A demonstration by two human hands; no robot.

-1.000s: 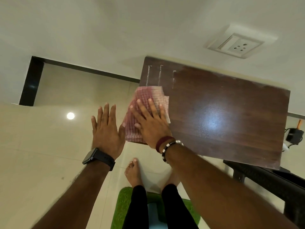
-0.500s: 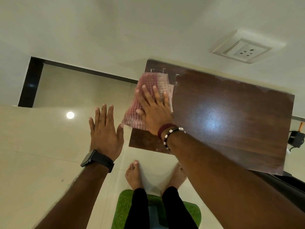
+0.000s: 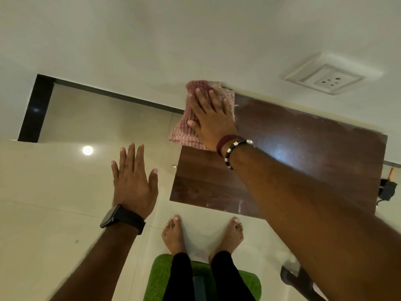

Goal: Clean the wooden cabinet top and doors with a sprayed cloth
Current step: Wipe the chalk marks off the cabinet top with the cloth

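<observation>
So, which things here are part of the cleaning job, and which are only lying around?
Part of the job:
- checked cloth
- wooden cabinet top
- right hand, flat on the cloth

Only around:
- left hand, open, empty
- wall socket
- green mat

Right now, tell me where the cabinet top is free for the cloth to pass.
The wooden cabinet top is bare from the right hand to its right edge and down to its front edge. Only the far-left corner is taken, by the checked cloth under that hand.
</observation>
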